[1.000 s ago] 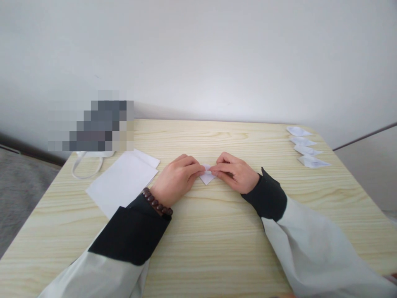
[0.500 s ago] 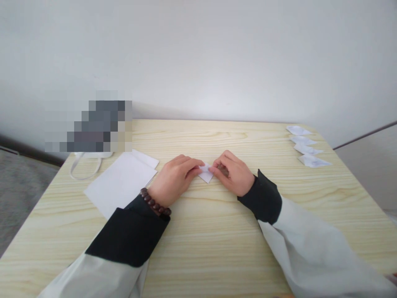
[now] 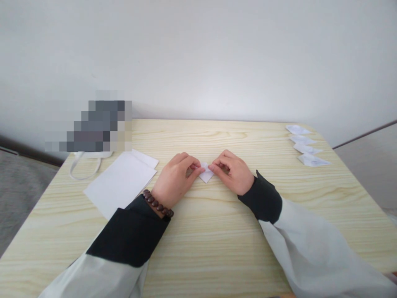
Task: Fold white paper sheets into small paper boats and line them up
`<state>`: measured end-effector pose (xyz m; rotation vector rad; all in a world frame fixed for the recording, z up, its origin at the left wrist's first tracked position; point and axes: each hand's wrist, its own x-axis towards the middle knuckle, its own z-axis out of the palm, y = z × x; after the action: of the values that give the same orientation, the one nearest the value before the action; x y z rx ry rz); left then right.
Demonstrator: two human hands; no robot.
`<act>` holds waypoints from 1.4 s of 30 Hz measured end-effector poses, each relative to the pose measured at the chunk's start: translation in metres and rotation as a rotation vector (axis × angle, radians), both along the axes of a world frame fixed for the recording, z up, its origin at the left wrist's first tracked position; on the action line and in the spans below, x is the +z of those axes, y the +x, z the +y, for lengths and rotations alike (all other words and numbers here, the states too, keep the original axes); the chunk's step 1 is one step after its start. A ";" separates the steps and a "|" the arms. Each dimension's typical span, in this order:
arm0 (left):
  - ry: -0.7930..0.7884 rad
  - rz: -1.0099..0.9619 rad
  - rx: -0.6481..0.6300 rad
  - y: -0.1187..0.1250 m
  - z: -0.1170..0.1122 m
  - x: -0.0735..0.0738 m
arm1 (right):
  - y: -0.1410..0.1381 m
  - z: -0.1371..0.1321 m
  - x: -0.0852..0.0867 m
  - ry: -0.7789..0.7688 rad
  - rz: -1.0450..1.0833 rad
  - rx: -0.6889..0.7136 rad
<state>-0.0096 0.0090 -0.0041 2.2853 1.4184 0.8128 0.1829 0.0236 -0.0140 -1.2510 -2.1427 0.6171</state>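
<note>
A small folded piece of white paper [image 3: 206, 176] is held between my two hands near the middle of the table. My left hand [image 3: 178, 176], with a dark beaded bracelet at the wrist, pinches its left side between thumb and fingers. On the opposite side, my right hand [image 3: 233, 171] grips the paper with thumb and curled index finger. The paper's lower corner points towards me, and my fingertips hide its side edges.
White paper sheets [image 3: 120, 182] lie to the left of my left hand. Behind them are a white strap [image 3: 85, 178] and a blurred-out dark object [image 3: 96, 128]. Several folded paper boats [image 3: 314, 160] stand in a row at the far right of the wooden table [image 3: 211, 244].
My left hand has shifted its grip: the fingers are more curled and its thumb now presses on the paper's left side. My right hand has barely moved.
</note>
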 end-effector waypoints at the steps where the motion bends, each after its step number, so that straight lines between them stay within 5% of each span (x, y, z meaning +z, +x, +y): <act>1: 0.007 0.020 0.011 0.000 0.000 0.000 | 0.000 0.000 0.000 0.004 -0.007 -0.005; 13: -0.016 0.268 0.035 0.004 -0.002 0.007 | -0.010 -0.003 -0.004 0.115 -0.090 -0.108; 31: -0.046 0.256 0.142 0.007 -0.004 0.004 | -0.010 -0.001 -0.007 0.120 -0.101 -0.129; 42: -0.029 0.029 0.040 0.001 0.004 -0.003 | 0.004 0.000 -0.004 0.112 -0.003 0.072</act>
<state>-0.0086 0.0127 -0.0072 2.2629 1.4832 0.7680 0.1871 0.0233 -0.0181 -1.1206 -2.2010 0.5177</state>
